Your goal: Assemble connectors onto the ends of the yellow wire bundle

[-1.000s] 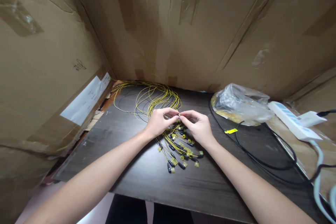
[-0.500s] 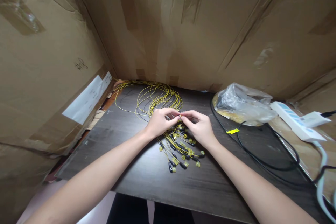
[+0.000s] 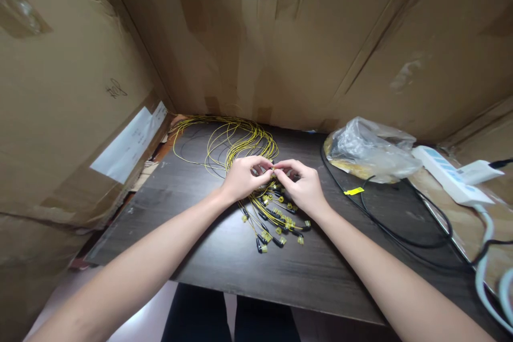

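Observation:
My left hand [image 3: 244,177] and my right hand [image 3: 304,187] meet above the table, thumb and forefinger pinched on each. Between the touching fingertips is a small cable connector, mostly covered by the fingers; only a dark and yellowish bit of it shows. Thin yellow cables [image 3: 252,141] lie in loose loops behind the hands and run beneath them. On the near side, their black connectors [image 3: 278,242] with clear yellow caps [image 3: 262,249] fan out in a tangled cluster on the dark wooden table [image 3: 216,262].
Cardboard walls [image 3: 256,53] close off the back and left. To the right lie a crumpled clear plastic bag [image 3: 371,149], a black cable [image 3: 395,240] with a yellow tag [image 3: 354,191], and a white power strip [image 3: 449,175] with a plug in it.
The whole view has tilted slightly downward, so everything sits a little differently in the picture. Both hands keep their pinch together, with only slight shifts of the fingers.

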